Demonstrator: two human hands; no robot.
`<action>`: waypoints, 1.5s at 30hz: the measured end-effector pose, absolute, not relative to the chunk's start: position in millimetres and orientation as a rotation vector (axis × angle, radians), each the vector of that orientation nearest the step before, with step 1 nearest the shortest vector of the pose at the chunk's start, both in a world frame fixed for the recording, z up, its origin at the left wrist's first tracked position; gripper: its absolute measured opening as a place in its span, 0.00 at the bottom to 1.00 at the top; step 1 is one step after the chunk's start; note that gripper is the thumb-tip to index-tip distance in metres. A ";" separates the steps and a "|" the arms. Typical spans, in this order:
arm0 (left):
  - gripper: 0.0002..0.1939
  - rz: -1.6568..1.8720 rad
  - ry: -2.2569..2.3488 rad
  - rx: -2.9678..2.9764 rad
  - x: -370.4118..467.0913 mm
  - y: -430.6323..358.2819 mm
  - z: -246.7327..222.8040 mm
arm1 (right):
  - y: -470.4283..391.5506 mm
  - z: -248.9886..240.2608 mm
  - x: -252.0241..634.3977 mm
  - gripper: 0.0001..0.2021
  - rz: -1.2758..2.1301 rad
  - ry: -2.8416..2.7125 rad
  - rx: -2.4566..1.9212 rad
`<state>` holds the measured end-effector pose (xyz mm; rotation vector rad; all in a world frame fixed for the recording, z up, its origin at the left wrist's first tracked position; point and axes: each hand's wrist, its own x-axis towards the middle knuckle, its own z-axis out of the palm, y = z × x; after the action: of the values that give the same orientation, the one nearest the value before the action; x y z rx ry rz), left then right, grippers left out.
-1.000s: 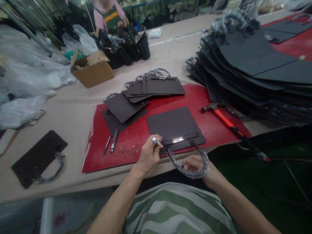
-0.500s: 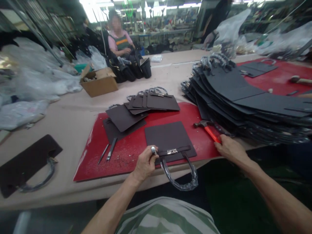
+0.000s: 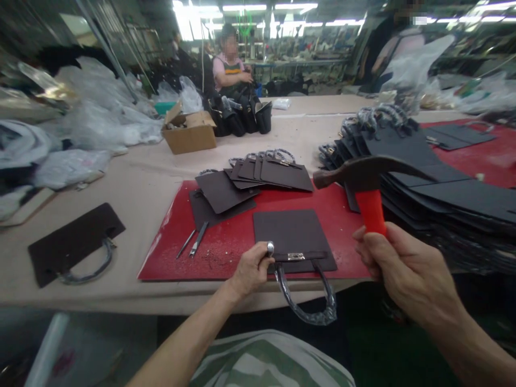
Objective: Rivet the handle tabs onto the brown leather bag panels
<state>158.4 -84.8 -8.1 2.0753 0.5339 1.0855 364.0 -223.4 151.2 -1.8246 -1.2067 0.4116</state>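
My right hand (image 3: 407, 269) is closed round the red handle of a claw hammer (image 3: 371, 196), lifted above the mat with its dark head uppermost. My left hand (image 3: 253, 269) pinches a short silver metal punch (image 3: 270, 248), its round end showing on top, at the left end of a strap. That strap, with a silver metal clasp (image 3: 295, 257), lies across a dark brown bag panel (image 3: 288, 228). A plastic-wrapped handle (image 3: 310, 317) hangs from the panel over the table edge. The punch's lower end is hidden by my fingers.
Under the panel lies a red mat (image 3: 161, 258) with two slim metal tools (image 3: 199, 239). More brown panels (image 3: 229, 191) lie behind. A tall stack of dark panels (image 3: 411, 148) stands right. Another panel (image 3: 76, 242), a cardboard box (image 3: 189, 134) and a seated person (image 3: 231, 70) are leftward.
My right hand has picked the hammer up off the mat and raised it toward me. The left hand keeps its pinch at the strap. The view has shifted a little.
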 end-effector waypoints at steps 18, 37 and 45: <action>0.10 1.064 0.539 2.112 158.9 -84.3 -9.2 | -231.0 141.5 367.8 0.15 0.427 -1.803 -2.035; 0.04 1.049 0.649 2.164 149.3 -86.3 -17.9 | -227.3 53.3 398.5 0.08 0.023 -1.247 -2.552; 0.07 0.995 0.757 1.976 137.4 -86.7 -6.8 | -255.8 7.6 315.6 0.07 0.611 -0.890 -2.188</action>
<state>137.4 -86.7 -6.8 1.9758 0.7570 0.9946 315.6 -255.8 7.6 -2.1884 -0.8900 0.6112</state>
